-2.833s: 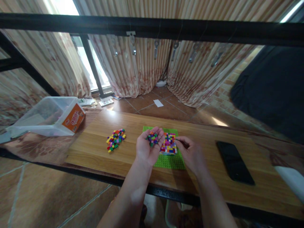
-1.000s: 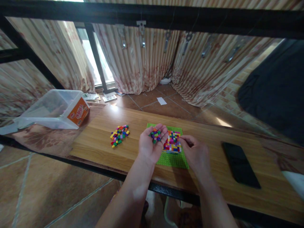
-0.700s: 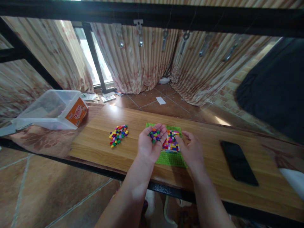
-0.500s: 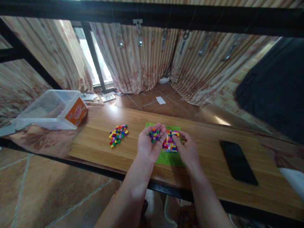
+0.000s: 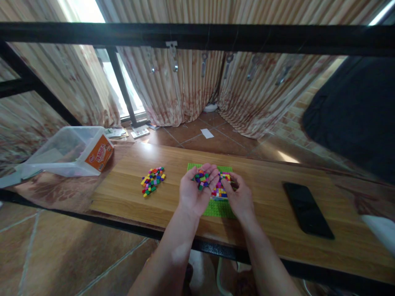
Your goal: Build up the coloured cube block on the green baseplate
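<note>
My left hand (image 5: 195, 192) is turned palm up, cupping several small toy bricks (image 5: 202, 179) of mixed colours. Beneath both hands lies a green studded baseplate (image 5: 216, 209), partly covered by them. A low block of multicoloured toy bricks (image 5: 219, 191) stands on it. At that block's right side is my right hand (image 5: 242, 198), its thumb and fingers bent inward over the bricks. Whatever those fingertips pinch is too small to make out. A loose pile of toy bricks (image 5: 152, 181) lies on the wooden board to the left.
The wooden board (image 5: 265, 222) lies along a narrow table. A black phone (image 5: 308, 210) rests at its right. On the far left stands a clear plastic bin (image 5: 72, 142) with an orange label. A black metal bar (image 5: 197, 37) with hanging clips crosses in front of the curtains (image 5: 191, 90).
The view has tilted up slightly, so the scene sits a little lower. My right hand has shifted a little left over the brick block. My left hand still cups its bricks.
</note>
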The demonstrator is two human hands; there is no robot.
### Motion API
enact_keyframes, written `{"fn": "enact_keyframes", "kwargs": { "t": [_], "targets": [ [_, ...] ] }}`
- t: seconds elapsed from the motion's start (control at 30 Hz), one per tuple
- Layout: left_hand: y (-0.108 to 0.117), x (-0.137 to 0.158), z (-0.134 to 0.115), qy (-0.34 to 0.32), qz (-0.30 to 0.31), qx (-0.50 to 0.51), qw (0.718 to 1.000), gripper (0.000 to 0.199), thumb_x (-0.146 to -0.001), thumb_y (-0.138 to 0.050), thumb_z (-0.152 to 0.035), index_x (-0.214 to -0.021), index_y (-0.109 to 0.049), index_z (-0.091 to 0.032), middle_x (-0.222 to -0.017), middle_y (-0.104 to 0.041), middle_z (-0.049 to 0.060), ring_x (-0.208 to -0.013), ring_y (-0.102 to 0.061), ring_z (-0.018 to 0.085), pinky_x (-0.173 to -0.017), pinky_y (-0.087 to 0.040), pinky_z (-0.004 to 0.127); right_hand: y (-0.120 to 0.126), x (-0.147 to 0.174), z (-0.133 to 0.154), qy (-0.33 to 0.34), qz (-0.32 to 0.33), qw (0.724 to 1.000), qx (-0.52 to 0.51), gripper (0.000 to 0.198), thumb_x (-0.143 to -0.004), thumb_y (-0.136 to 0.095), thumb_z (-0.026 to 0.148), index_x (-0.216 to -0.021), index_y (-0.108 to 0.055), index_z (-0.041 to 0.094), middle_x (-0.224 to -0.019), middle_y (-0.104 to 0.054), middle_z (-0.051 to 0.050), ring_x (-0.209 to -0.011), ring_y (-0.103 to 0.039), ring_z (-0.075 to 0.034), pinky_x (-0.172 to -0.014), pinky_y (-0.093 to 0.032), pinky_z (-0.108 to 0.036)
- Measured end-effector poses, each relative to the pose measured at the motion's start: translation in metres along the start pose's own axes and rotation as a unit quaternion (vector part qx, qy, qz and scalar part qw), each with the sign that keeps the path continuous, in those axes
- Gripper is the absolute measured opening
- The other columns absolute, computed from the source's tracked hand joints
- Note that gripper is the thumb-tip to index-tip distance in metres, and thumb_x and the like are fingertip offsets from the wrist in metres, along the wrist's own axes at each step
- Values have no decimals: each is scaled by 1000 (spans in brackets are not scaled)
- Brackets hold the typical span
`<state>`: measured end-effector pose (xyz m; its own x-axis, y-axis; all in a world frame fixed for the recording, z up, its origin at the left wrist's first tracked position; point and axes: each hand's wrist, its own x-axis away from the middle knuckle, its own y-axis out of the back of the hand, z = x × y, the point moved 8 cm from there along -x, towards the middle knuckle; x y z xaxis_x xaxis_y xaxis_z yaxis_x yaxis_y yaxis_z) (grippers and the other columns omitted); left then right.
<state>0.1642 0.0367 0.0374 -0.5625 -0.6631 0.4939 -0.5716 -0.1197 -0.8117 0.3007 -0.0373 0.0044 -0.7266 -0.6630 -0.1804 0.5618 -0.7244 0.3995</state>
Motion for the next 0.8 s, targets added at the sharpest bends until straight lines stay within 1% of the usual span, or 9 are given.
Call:
{"fn": "enact_keyframes", "kwargs": {
  "t": [0.07, 0.1, 0.17, 0.23, 0.33, 0.4, 0.47, 0.63, 0.8],
  "targets": [
    [-3, 1, 1, 2, 13, -7, 1000, 31, -92, -46, -24, -83, -71, -8, -92, -74, 16, -85, -71, 21, -84, -57, 32, 11, 2, 14, 32, -41, 998, 25, 46, -88, -59, 48, -120, -65, 15, -112, -70, -16, -96, -67, -27, -88, -53, -47],
    [-4, 2, 2, 4, 16, -9, 1000, 31, -93, -46, -25, -84, -71, -8, -94, -74, 16, -87, -71, 22, -85, -57, 33, 18, 4, 25, 60, -63, 996, 32, 40, -90, -57, 45, -115, -67, 16, -110, -70, -15, -95, -66, -26, -88, -53, -46],
    [-6, 2, 4, 12, 19, -13, 1000, 32, -93, -46, -26, -85, -71, -8, -96, -74, 17, -89, -71, 22, -84, -56, 33, 24, 9, 49, 124, -74, 989, 27, 28, -93, -55, 40, -105, -71, 20, -105, -70, -10, -94, -66, -23, -89, -53, -43],
    [-7, 1, 7, 21, 25, -14, 999, 32, -93, -46, -26, -86, -71, -7, -95, -74, 17, -87, -71, 22, -83, -56, 32, 24, 13, 70, 174, -47, 983, 18, 24, -94, -54, 36, -104, -72, 24, -107, -69, -8, -101, -65, -23, -90, -53, -42],
    [-8, -1, 11, 31, 33, -17, 999, 34, -94, -45, -25, -84, -72, -8, -89, -73, 15, -80, -69, 18, -77, -55, 28, 16, 18, 88, 220, 8, 975, 29, 25, -95, -53, 32, -111, -71, 27, -114, -66, -8, -110, -62, -24, -96, -51, -44],
    [-8, -2, 15, 40, 34, -19, 998, 35, -95, -43, -23, -83, -72, -8, -84, -71, 12, -74, -66, 15, -71, -54, 25, 11, 19, 93, 239, 23, 970, 49, 26, -95, -53, 30, -114, -71, 28, -116, -65, -9, -112, -60, -25, -97, -50, -46],
    [-9, -2, 18, 49, 39, -20, 998, 37, -96, -41, -22, -82, -72, -8, -83, -71, 12, -72, -65, 13, -68, -52, 22, 10, 20, 93, 248, 22, 966, 72, 26, -95, -54, 29, -114, -73, 28, -115, -64, -9, -111, -59, -26, -96, -50, -46],
    [-10, -2, 21, 60, 49, -39, 996, 36, -95, -43, -23, -83, -73, -7, -84, -72, 13, -74, -66, 15, -65, -53, 22, 10, 21, 90, 270, 19, 958, 92, 24, -95, -56, 27, -109, -75, 31, -113, -63, -8, -107, -58, -26, -91, -50, -46],
    [-11, -1, 22, 64, 57, -44, 995, 35, -94, -43, -21, -82, -73, -8, -82, -72, 13, -72, -66, 14, -63, -53, 22, 10, 22, 91, 284, 16, 953, 104, 21, -94, -58, 28, -105, -75, 30, -113, -63, -7, -105, -57, -25, -91, -50, -46]
  ]
}}
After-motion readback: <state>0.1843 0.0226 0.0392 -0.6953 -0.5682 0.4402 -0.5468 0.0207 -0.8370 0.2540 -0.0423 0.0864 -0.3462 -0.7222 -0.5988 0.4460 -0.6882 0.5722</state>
